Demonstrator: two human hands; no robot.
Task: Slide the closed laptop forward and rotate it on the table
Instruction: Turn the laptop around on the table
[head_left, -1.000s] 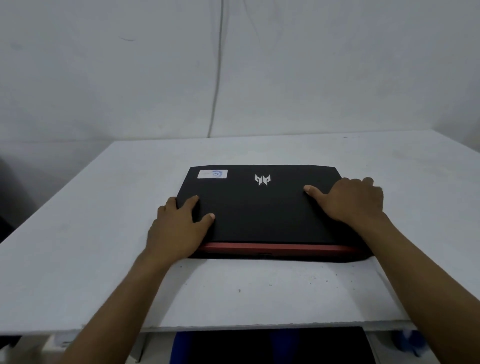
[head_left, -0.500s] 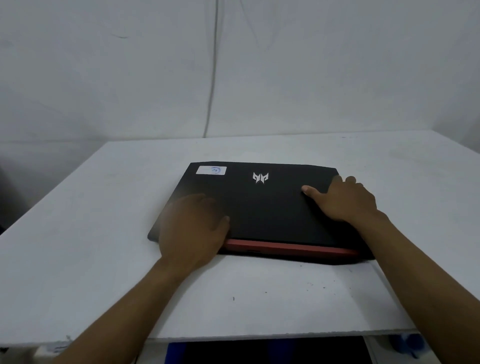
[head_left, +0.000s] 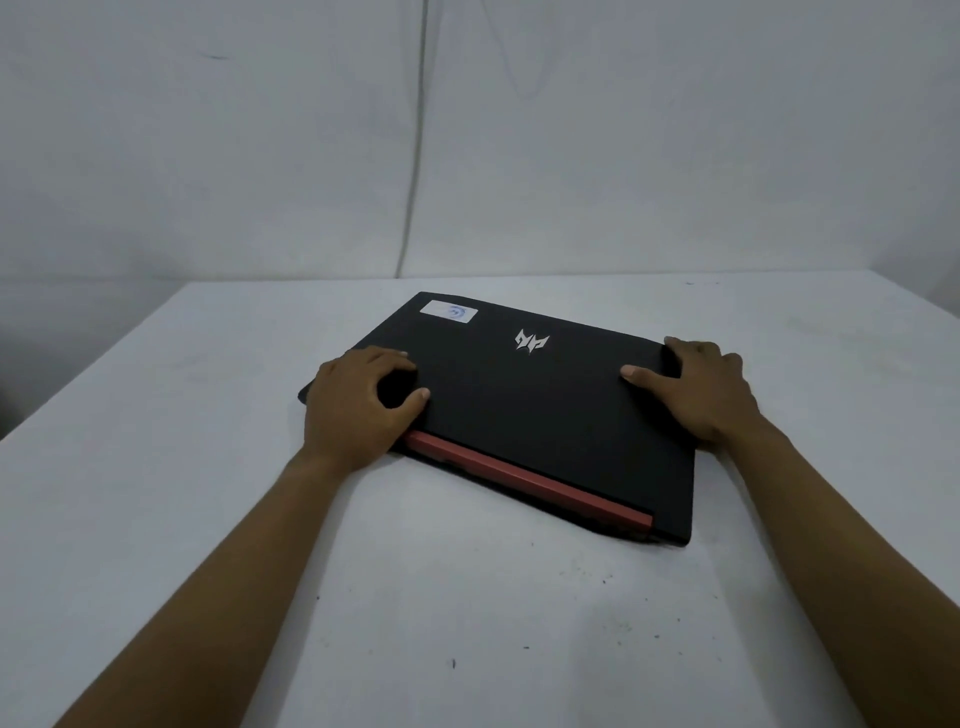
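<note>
1. The wide white matte table (head_left: 182, 519) carries everything; dark specks dot its near part.
2. The closed black laptop with a red hinge strip (head_left: 519, 415) lies flat mid-table, skewed, its near-right corner toward the person.
3. The left hand (head_left: 358, 405) presses the lid's near-left corner, fingers curled, enclosing nothing.
4. The right hand (head_left: 701, 389) lies spread over the right edge, flat, not gripping.
5. Risk: palms only press, so uneven pressure could let the lid slip underhand.
</note>
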